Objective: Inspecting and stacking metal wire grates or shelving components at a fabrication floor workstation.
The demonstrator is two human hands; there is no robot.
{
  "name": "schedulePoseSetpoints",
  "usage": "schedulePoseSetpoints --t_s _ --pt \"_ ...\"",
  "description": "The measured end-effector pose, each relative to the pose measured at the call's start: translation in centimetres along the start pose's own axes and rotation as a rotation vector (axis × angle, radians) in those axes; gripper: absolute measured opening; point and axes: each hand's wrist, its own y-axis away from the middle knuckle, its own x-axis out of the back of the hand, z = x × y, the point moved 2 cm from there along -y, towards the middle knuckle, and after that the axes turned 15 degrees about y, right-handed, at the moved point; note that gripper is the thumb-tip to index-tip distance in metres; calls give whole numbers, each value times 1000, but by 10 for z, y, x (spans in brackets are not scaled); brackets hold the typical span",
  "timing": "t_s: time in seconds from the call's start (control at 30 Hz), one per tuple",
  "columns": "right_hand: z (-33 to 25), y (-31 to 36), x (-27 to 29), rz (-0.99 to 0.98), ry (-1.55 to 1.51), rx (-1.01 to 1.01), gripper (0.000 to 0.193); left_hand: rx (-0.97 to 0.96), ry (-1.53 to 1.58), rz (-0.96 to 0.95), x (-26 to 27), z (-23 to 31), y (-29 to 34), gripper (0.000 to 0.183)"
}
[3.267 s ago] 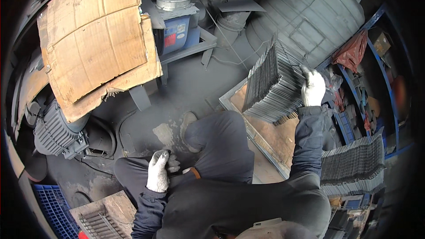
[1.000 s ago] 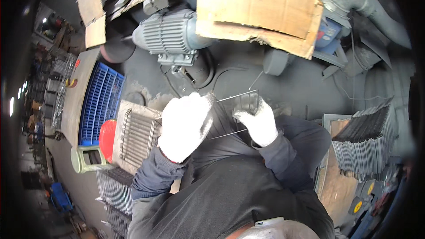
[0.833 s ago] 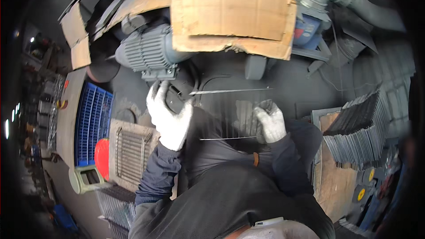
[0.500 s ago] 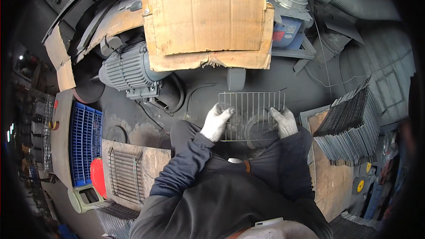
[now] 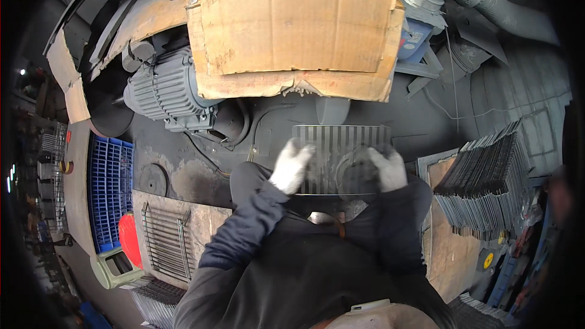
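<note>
On my feed I count two gloved hands: left grip [image 5: 292, 167] and right grip [image 5: 389, 169], each closed on one side of one wire rack [image 5: 332, 159], seen between knees [image 5: 247, 184]. One motor [image 5: 161, 90], one blue crate [image 5: 112, 198], one tall rack stack [image 5: 484, 186] on board [image 5: 449, 257] at right. Half second ago, rack bars sharp; now blurred. Three seconds ago, right grip touched tall stack.
</note>
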Motion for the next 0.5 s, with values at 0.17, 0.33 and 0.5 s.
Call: schedulePoseSetpoints --t_s 0.17,0.33,0.5 --pt "5 -3 27 59 -11 7 23 -30 164 -75 -21 -21 -12 41" --pt "14 -13 -60 -121 16 4 30 3 11 128 61 10 13 35" --pt "15 -9 -32 -4 113 24 28 -51 -4 81 30 19 10 39"
